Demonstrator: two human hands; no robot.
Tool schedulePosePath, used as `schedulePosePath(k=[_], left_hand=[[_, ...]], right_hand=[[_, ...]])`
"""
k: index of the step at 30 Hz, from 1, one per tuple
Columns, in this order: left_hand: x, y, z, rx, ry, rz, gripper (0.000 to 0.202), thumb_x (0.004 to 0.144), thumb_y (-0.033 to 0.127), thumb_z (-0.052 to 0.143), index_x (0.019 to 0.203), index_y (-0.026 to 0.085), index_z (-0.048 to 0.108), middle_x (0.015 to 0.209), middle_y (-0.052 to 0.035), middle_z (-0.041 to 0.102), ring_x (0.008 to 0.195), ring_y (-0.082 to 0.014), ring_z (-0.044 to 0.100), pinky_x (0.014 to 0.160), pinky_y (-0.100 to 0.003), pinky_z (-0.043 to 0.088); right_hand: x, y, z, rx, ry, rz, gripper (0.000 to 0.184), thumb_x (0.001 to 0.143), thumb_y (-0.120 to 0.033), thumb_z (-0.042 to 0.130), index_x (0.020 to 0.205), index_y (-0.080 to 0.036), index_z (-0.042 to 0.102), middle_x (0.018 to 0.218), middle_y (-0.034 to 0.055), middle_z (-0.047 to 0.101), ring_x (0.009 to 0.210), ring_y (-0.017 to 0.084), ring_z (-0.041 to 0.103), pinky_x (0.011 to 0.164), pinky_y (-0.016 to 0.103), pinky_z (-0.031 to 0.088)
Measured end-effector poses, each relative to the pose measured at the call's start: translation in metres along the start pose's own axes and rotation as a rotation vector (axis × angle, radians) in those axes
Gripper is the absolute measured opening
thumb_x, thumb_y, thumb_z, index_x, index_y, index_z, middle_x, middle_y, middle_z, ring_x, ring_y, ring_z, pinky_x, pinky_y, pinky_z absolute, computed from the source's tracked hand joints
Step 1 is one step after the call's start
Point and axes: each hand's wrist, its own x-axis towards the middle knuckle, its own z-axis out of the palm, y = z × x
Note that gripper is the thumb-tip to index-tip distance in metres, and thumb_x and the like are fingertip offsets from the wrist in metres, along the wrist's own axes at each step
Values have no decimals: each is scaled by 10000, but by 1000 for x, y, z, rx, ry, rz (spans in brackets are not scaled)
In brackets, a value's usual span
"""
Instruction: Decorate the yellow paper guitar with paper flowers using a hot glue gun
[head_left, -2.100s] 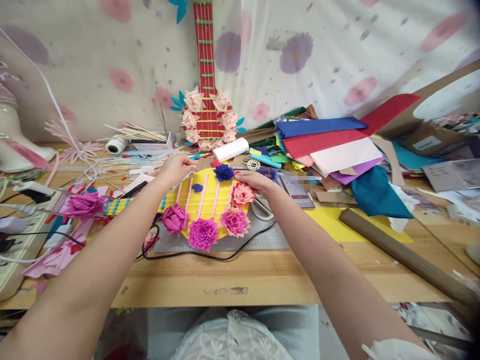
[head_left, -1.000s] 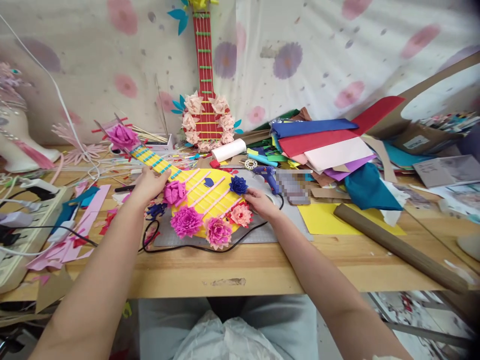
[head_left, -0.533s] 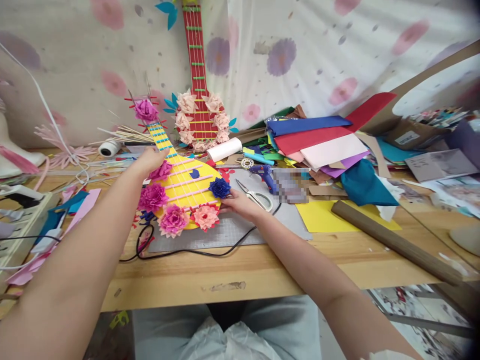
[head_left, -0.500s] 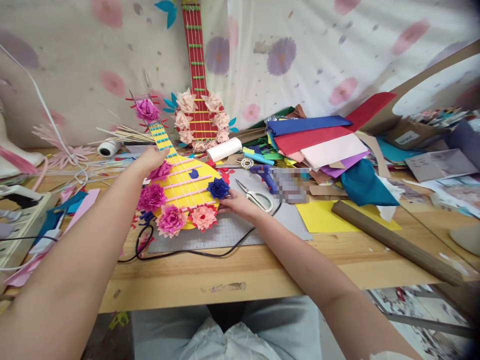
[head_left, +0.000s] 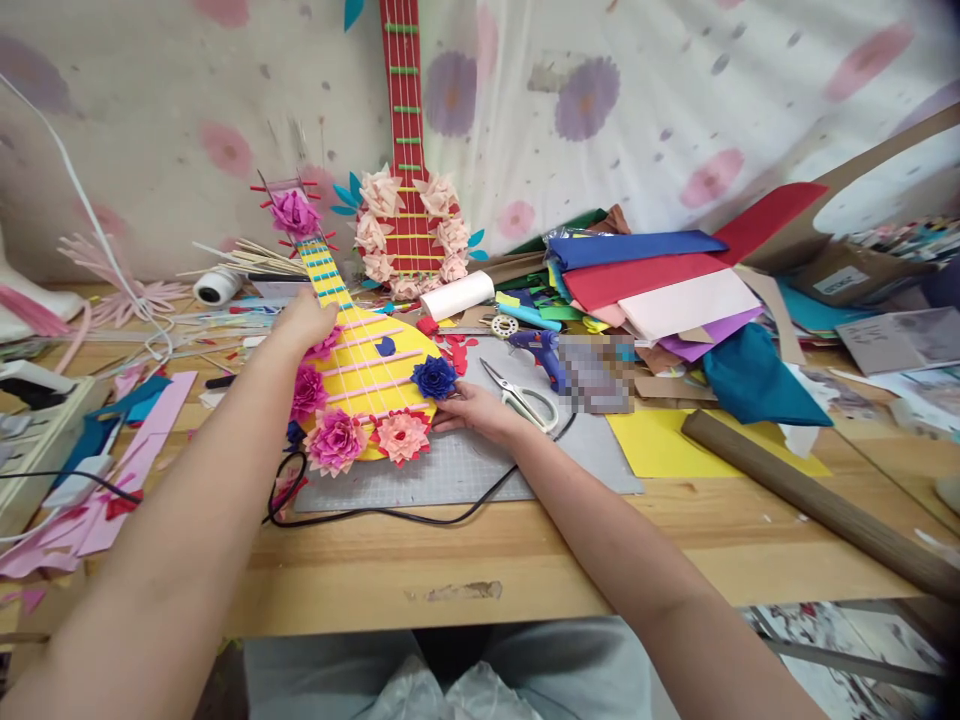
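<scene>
A yellow paper lute (head_left: 360, 350) with pink bars, pale strings and blue frets leans tilted to the left above the desk. My left hand (head_left: 306, 318) is closed on the left side of its neck. My right hand (head_left: 478, 410) grips the lower right edge, fingers partly hidden behind it. Beside those fingers is a dark blue paper flower (head_left: 434, 378). A coral flower (head_left: 403, 436) and a pink-magenta flower (head_left: 337, 441) trim the bottom, and a magenta flower (head_left: 295, 212) sits at the head.
Behind stands a red paper lute (head_left: 409, 230) with pale pink flowers. Scissors (head_left: 529, 400) and a blue glue gun (head_left: 538, 352) lie on the grey cutting mat (head_left: 480, 480), crossed by a black cord (head_left: 420, 518). Coloured paper (head_left: 645, 285) is heaped right, near a brown roll (head_left: 795, 495).
The camera view has shifted slightly, so the background sits further right. Both hands keep their hold on the yellow lute, which has barely moved.
</scene>
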Motion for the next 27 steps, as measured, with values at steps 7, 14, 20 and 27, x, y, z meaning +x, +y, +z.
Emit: schedulePosePath(k=[7,14,20,27], left_hand=[[-39,0,-3,-231,325,109,259,789,238,530,1037,178,576,1121,-109,619,1092,-263,572,954,-425,427],[-46,-7,5,-525,420,156,183,770,204,526,919,187,630,958,-46,655,910,-165,613,824,-285,475],[-54,-3,-15,-617,392,114,214,748,253,556,831,112,693,756,-27,664,646,-102,547,638,-225,430],[-62,-6,-28,-520,304,-22,229,631,324,692,755,131,697,586,15,579,515,-89,454,512,-224,342]], right_hand=[[1,7,-5,12,19,-33,222,772,-222,656,908,-177,488,785,34,695,714,128,684,724,283,578],[-18,-1,-13,-63,154,-8,232,738,-124,652,877,-182,476,736,13,673,633,102,648,631,247,562],[-26,-11,-18,-413,365,-135,212,722,-208,636,863,-193,479,587,-55,554,482,76,501,418,182,408],[1,-42,3,-795,631,-446,214,725,-321,609,857,-201,489,677,-40,565,632,116,539,595,249,411]])
